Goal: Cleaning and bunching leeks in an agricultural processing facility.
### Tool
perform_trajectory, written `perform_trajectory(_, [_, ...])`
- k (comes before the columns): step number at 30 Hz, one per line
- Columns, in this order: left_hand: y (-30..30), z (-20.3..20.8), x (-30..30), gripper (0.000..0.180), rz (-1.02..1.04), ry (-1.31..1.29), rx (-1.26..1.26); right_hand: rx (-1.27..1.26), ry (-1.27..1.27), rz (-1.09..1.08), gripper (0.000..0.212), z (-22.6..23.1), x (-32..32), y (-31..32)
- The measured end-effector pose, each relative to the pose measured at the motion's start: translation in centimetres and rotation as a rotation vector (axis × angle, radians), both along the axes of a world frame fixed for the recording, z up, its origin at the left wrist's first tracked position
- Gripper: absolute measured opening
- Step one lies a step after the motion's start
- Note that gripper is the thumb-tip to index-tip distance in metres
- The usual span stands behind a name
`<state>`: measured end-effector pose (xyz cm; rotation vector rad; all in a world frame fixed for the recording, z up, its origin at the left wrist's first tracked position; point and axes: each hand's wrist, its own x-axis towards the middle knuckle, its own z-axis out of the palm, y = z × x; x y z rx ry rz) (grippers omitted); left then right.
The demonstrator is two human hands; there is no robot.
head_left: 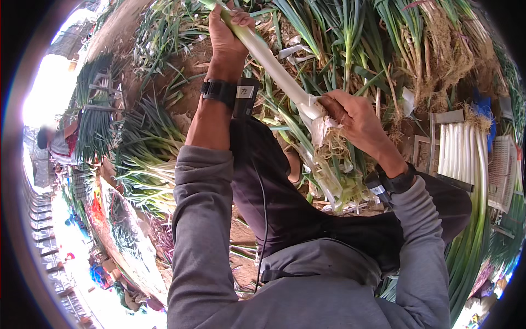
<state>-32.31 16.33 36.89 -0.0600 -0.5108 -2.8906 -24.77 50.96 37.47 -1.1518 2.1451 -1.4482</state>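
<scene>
A long leek [276,68] slants across in front of me, its green part toward the top and its root end lower right. My left hand [227,35] is wrapped round it near the green part. At the white lower end, my right hand [359,122] is closed with its fingertips pressed on the outer skin, which is torn and loose there. Stringy roots [346,143] hang just below the right fingers. Pale peeled leaves [327,181] droop under the root end. Whatever lies inside the right palm is hidden.
Unpeeled leeks with earthy roots [430,66] lie ahead to the right. White-stemmed leeks [463,151] are stacked beside my knee, next to a pale plastic crate [501,172]. Leafy trimmings [150,170] cover the ground to the left. Another person [61,145] is farther left.
</scene>
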Motion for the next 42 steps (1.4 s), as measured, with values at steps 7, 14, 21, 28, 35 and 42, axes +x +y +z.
perform_trajectory(7, [2.4,1.9,0.8,0.042,0.031,0.192,-0.055,-0.026,-0.470,-0.115,0.031,-3.4,0.9,0.7])
perform_trajectory(14, [-2.5,3.4,2.3,0.047,0.109,0.284,-0.199,0.505,-0.277,-0.200,0.022,-12.6,3.8,8.1])
perform_trajectory(21, [-3.7,2.2,3.1,0.046,0.079,0.293,-0.190,0.073,0.197,-0.286,0.031,-6.9,0.2,5.1])
perform_trajectory(28, [-1.1,2.2,2.0,0.049,0.049,0.312,-0.066,-0.024,-0.174,0.090,0.038,-0.8,-3.1,-0.4])
perform_trajectory(35, [-0.8,2.0,2.1,0.050,-0.081,0.353,0.062,-0.011,-0.551,0.271,0.049,1.1,-1.2,0.2])
perform_trajectory(42, [0.9,1.7,0.7,0.052,-0.132,0.352,0.144,-0.209,-0.945,0.315,0.045,-1.8,-1.1,0.9])
